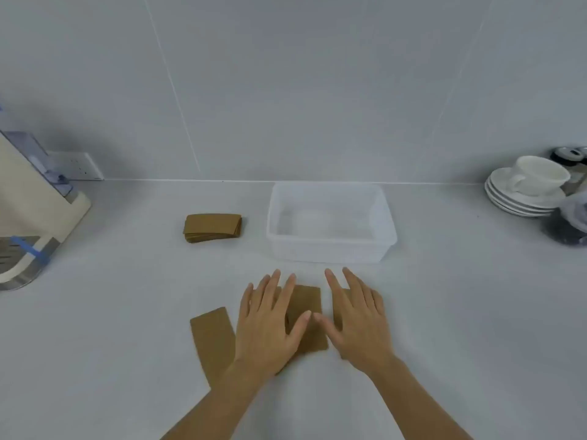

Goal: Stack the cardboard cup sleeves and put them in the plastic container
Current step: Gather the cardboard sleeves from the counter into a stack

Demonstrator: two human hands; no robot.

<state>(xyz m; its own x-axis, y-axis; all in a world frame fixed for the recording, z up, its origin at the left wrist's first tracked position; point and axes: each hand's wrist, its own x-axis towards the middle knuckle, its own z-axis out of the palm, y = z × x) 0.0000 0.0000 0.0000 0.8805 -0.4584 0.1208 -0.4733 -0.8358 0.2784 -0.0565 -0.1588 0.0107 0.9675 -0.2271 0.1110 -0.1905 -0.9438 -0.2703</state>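
Note:
A neat stack of brown cardboard cup sleeves [212, 227] lies on the white counter, left of the clear plastic container [330, 249], which holds nothing. Nearer to me, loose flat sleeves lie side by side: one [212, 339] at the left, one [309, 308] between my hands, and another mostly hidden under my right hand. My left hand [270, 325] rests flat, fingers spread, partly over the middle sleeve. My right hand [359, 319] lies flat and spread beside it, covering the right sleeve. Neither hand grips anything.
A cream coffee machine [31, 217] stands at the left edge, with a wall socket [81, 166] behind it. At the far right, a white cup [536, 174] sits on stacked saucers [521, 201], next to dark bagged items [568, 227]. A tiled wall closes the back.

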